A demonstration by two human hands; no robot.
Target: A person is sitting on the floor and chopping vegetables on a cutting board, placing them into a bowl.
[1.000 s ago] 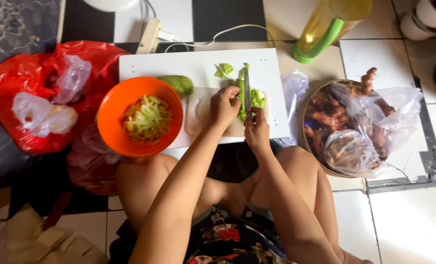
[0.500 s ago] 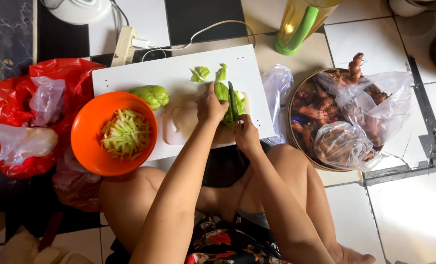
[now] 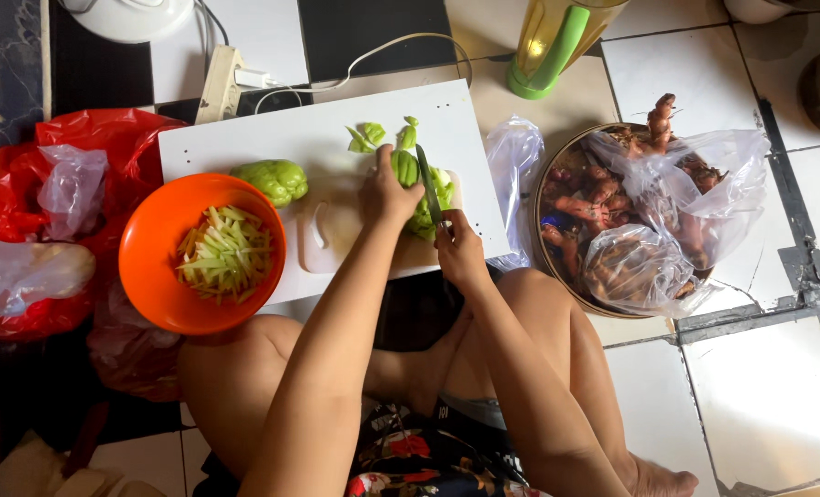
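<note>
On the white cutting board (image 3: pixel 272 138), the right hand (image 3: pixel 459 253) grips a knife (image 3: pixel 427 195) whose blade stands in the green squash (image 3: pixel 410 175) at the board's near-right part, with the left hand (image 3: pixel 387 193) pressed on it. To slice well, I would judge, keep the fingertips curled back; the orange bowl (image 3: pixel 152 276) of 1 heap of strips overlaps the board's left corner.

Both arms and legs are bare; a dark garment, seemingly floral-printed in red, covers the lap.
</note>
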